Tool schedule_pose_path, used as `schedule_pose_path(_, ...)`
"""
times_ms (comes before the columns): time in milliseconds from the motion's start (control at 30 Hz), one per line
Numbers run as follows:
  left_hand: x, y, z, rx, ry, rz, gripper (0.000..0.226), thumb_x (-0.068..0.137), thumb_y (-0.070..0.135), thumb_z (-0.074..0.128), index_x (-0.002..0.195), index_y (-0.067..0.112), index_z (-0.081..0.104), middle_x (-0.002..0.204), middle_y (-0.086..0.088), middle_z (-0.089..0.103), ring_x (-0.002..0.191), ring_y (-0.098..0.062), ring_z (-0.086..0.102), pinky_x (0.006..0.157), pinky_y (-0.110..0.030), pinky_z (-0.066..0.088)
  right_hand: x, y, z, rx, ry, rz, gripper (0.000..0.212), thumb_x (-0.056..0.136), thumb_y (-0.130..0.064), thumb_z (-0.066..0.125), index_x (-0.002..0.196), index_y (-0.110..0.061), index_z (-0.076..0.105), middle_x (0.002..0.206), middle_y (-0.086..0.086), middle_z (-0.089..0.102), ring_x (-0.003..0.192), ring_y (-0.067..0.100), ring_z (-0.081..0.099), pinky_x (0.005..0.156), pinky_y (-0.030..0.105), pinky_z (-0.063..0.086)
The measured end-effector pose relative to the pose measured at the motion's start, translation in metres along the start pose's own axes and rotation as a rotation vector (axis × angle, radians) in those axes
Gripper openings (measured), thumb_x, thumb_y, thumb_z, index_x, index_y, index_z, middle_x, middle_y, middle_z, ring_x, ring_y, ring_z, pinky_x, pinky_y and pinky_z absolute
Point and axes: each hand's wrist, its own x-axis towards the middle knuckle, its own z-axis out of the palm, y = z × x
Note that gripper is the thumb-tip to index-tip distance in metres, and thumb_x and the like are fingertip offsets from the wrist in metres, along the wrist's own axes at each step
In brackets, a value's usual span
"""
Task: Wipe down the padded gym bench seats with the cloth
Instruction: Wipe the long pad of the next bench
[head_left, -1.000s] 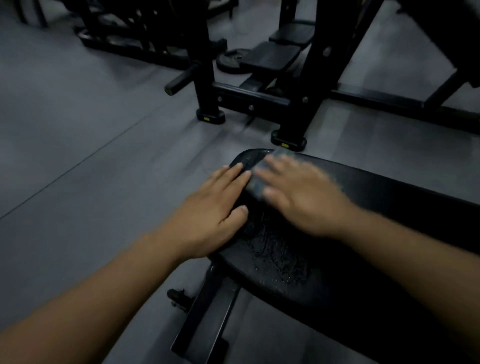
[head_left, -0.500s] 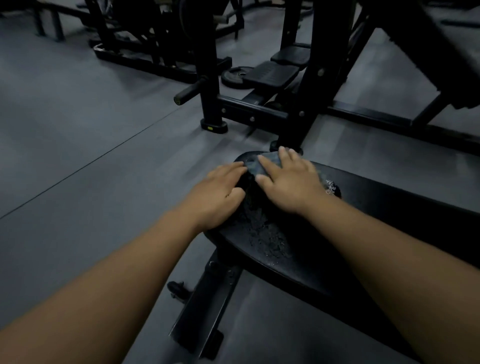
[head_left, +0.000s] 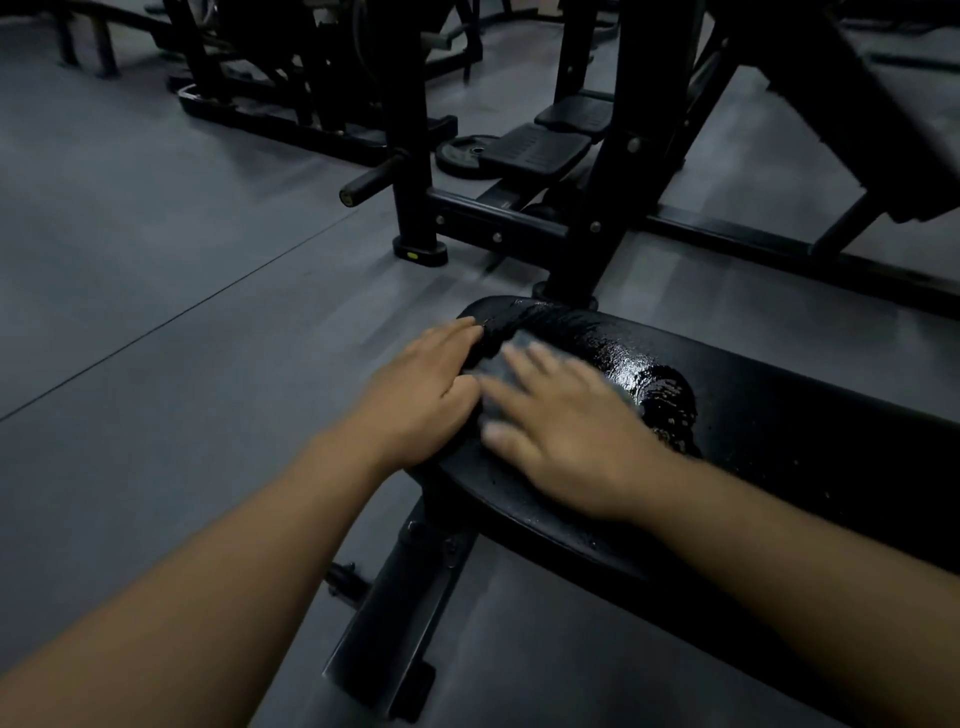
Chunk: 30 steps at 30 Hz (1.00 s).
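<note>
Mid-frame, on the wet bench seat (head_left: 779, 415)
Right hand (head_left: 576, 436) presses cloth (head_left: 491, 366), grip wide; left hand (head_left: 421, 395) rests flat, grip wide.

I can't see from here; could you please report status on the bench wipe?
Right hand flat on cloth, left hand resting on bench seat end. Seat wet. Nothing in the way.

We see a dim room with a matte grey floor (head_left: 156, 234) crossed by one thin straight seam (head_left: 182, 315). Ahead of us stands a black steel rack (head_left: 519, 231). Its upright (head_left: 410, 156) ends in a foot (head_left: 420, 253) with a small yellow mark, and a short peg (head_left: 370, 180) juts out to the left. A weight plate (head_left: 461, 154) lies flat on the floor behind it. More dark machines (head_left: 291, 67) crowd the far left.
</note>
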Motion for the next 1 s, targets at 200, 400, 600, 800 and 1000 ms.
schedule_pose_path(200,-0.003,0.006,0.002,0.141,-0.038,0.072,0.082,0.078,0.046,0.017,0.155,0.021,0.029,0.164,0.004,0.022,0.150,-0.012,0.016,0.122,-0.031,0.014,-0.011,0.056,-0.013,0.057,-0.021,0.155,0.059,0.099,-0.056,0.009,0.156,-0.044,0.011,0.167,-0.010,0.001,0.153,0.011,-0.001,0.119,0.028,0.001)
schedule_pose_path(400,-0.003,0.008,0.001,0.157,-0.029,0.046,0.077,0.080,0.041,0.024,0.154,0.022,0.032,0.163,0.006,0.025,0.149,-0.012,0.018,0.122,-0.032,0.017,-0.014,0.015,-0.004,0.117,0.022,0.082,0.068,0.095,-0.048,0.016,0.159,-0.033,0.000,0.168,-0.009,0.002,0.153,0.010,-0.002,0.124,0.035,-0.001)
schedule_pose_path(600,0.006,0.018,0.000,0.235,-0.094,0.031,0.078,0.084,0.044,0.022,0.157,0.020,0.025,0.166,0.003,0.016,0.151,-0.013,0.010,0.120,-0.030,0.011,-0.017,0.071,-0.013,0.117,-0.024,0.247,0.065,0.091,-0.053,0.022,0.155,-0.042,0.022,0.167,-0.008,0.010,0.154,0.013,0.005,0.124,0.039,0.007)
schedule_pose_path(800,0.014,0.027,0.013,0.212,-0.034,-0.012,0.076,0.084,0.045,0.022,0.155,0.020,0.029,0.165,0.001,0.020,0.151,-0.015,0.012,0.123,-0.034,0.011,-0.016,0.015,-0.006,0.280,0.040,0.196,0.047,0.098,-0.057,0.028,0.138,-0.037,0.043,0.164,-0.015,0.020,0.152,0.007,0.006,0.123,0.041,0.001)
schedule_pose_path(1000,0.014,0.026,0.016,0.287,-0.061,0.018,0.077,0.086,0.048,0.021,0.158,0.021,0.022,0.166,0.001,0.014,0.152,-0.016,0.007,0.124,-0.037,0.007,-0.038,0.062,-0.005,0.090,0.020,0.325,0.071,0.093,-0.069,0.007,0.158,-0.040,0.012,0.168,-0.007,0.003,0.154,0.015,-0.001,0.124,0.042,0.003)
